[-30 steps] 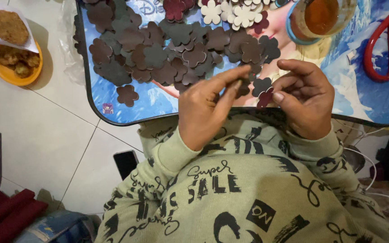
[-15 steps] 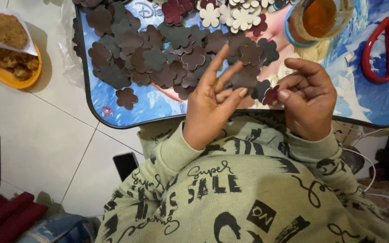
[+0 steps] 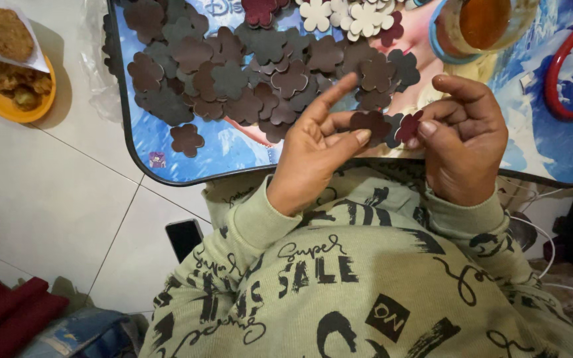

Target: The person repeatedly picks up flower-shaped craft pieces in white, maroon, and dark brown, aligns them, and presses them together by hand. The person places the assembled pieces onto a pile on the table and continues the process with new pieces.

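Observation:
A heap of dark brown and grey flower-shaped foam cutouts [image 3: 247,73] lies on a small table with a blue picture top [image 3: 233,149]. My left hand [image 3: 310,156] is at the table's near edge, index finger stretched out, thumb and middle fingers pinching a brown flower cutout [image 3: 370,122]. My right hand [image 3: 465,139] is just to its right and pinches a dark red flower cutout [image 3: 408,126] between thumb and fingertips. The two cutouts nearly touch. One brown flower [image 3: 186,139] lies apart from the heap.
White flower cutouts [image 3: 349,14] and a glass of amber liquid [image 3: 485,23] stand at the table's far side, red-handled scissors [image 3: 572,73] at the right. On the tiled floor: an orange bowl of fried food [image 3: 8,89], a dark phone [image 3: 186,238], red cloth [image 3: 4,318].
My left hand has unfolded, its index finger now pointing up over the heap. The hands have drawn slightly apart, each keeping its cutout.

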